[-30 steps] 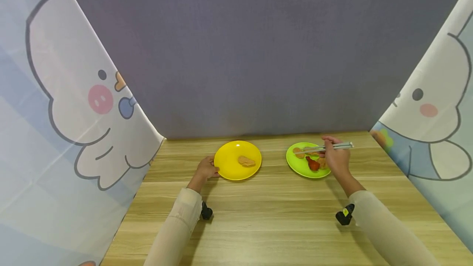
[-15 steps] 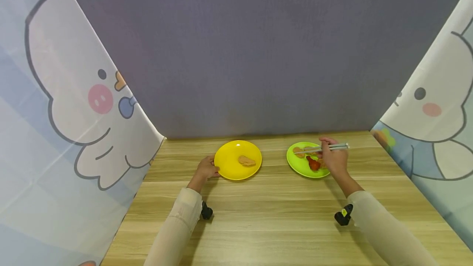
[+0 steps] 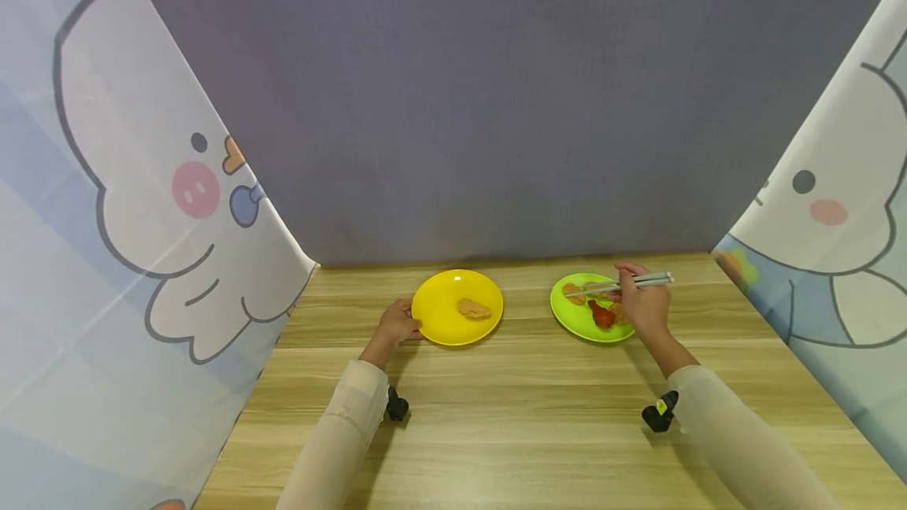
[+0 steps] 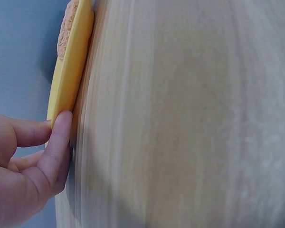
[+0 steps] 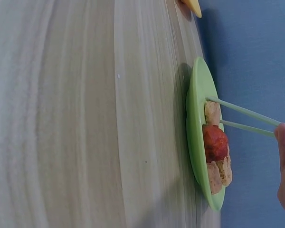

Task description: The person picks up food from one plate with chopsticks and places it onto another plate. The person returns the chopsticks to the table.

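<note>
My left hand (image 3: 397, 322) pinches the left rim of a yellow plate (image 3: 439, 317), thumb above and fingers below, as the left wrist view shows. On that plate lies one tan, fried-looking food piece (image 3: 473, 308). My right hand (image 3: 646, 307) holds a pair of pale chopsticks (image 3: 653, 279) over a green plate (image 3: 561, 315). Their tips stand on either side of a tan nugget-like piece (image 5: 212, 112) at the plate's far-left part; whether both touch it I cannot tell. A red-brown drumstick (image 3: 603, 315) and more tan pieces (image 5: 220, 175) share the green plate, partly hidden by my hand.
Both plates sit near the back edge of a wood-grain table (image 3: 496, 423), apart from each other. A grey panel (image 3: 496, 116) rises behind. Cartoon-printed cloths (image 3: 191, 258) stand at both sides. Black wrist devices (image 3: 660, 413) hang below each sleeve.
My right hand and the chopsticks have shifted very slightly left since a second ago, their tips staying at the same tan piece. My left hand and the yellow plate stay put.
</note>
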`<action>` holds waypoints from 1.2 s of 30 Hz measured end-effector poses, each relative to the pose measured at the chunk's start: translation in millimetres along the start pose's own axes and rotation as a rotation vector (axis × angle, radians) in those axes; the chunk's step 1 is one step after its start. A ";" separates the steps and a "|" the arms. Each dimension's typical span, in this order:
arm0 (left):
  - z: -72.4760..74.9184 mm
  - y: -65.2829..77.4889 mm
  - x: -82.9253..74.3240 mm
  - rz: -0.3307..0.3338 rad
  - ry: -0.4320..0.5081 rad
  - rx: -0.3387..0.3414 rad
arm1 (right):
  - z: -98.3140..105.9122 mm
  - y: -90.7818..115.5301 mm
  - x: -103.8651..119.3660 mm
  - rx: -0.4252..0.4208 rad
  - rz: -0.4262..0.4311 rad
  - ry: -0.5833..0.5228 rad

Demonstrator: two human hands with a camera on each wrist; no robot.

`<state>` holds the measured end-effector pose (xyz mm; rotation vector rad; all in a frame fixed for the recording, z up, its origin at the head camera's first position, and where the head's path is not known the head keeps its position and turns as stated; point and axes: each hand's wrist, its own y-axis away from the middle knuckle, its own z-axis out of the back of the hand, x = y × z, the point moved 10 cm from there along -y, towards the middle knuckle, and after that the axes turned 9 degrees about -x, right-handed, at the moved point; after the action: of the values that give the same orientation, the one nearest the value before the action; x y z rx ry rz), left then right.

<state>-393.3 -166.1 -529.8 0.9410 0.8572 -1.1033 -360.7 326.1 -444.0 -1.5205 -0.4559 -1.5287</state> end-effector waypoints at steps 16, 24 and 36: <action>-1.2 2.4 -2.8 -0.004 -0.004 0.007 | 3.9 -1.2 -0.5 -0.026 -0.016 -0.054; -0.8 0.7 -1.5 0.008 0.007 0.002 | 1.5 -3.9 -3.0 -0.053 -0.087 -0.157; -2.6 -2.1 0.7 -0.009 0.001 0.026 | -6.3 1.4 8.9 -0.052 -0.045 -0.192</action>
<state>-395.4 -164.3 -531.8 0.9601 0.8501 -1.1248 -361.9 317.5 -437.2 -1.7167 -0.5680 -1.4438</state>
